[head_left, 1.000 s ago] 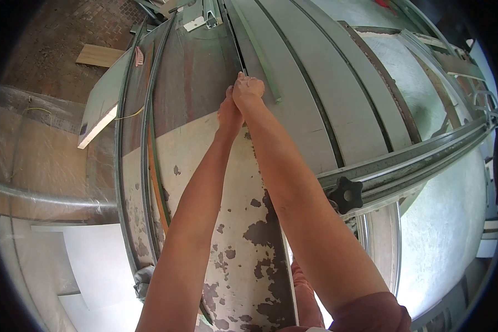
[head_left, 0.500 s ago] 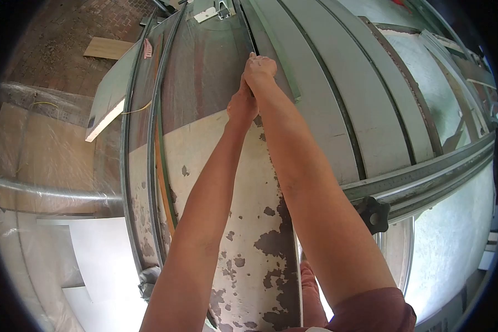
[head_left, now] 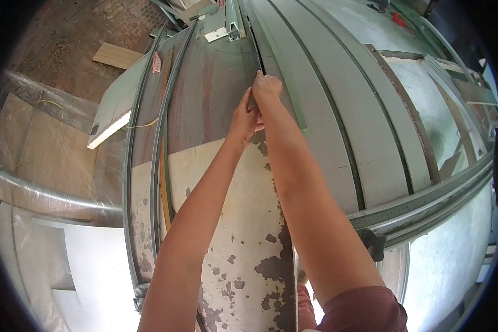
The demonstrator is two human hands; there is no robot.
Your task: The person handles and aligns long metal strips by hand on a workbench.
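Out at twelve o'clock, at full stretch of both arms, I see the right hand (head_left: 267,88) curled shut in a fist over the right-hand edge of the worn board (head_left: 232,221). That edge runs beside the dark slot (head_left: 252,39) in the grey saw table (head_left: 321,110). The left hand (head_left: 243,117) sits just below it at six o'clock, thumb raised against the right wrist. Its fingers are hidden, so I cannot tell how far it is closed or whether it grips anything. The board lies flat under both forearms, peeling white paint toward me and bare brown beyond, and the hands are on the brown part. I judge the step in hand to be sliding or lining up that edge along the slot. The next move would call for steady, even pressure from both hands, so the edge stays parallel to the slot and fingers stay out of it. At four o'clock the fence rail (head_left: 426,205) crosses the table with its black knob (head_left: 373,243). An aluminium bracket (head_left: 225,26) lies past the hands, and a loose plank (head_left: 116,55) sits at ten o'clock. Against the picture from a second ago, the hands were pressed tight together at the paint line. Now the left has dropped a little and opened its thumb, both sit farther onto the brown, and the knob shows lower in my view.
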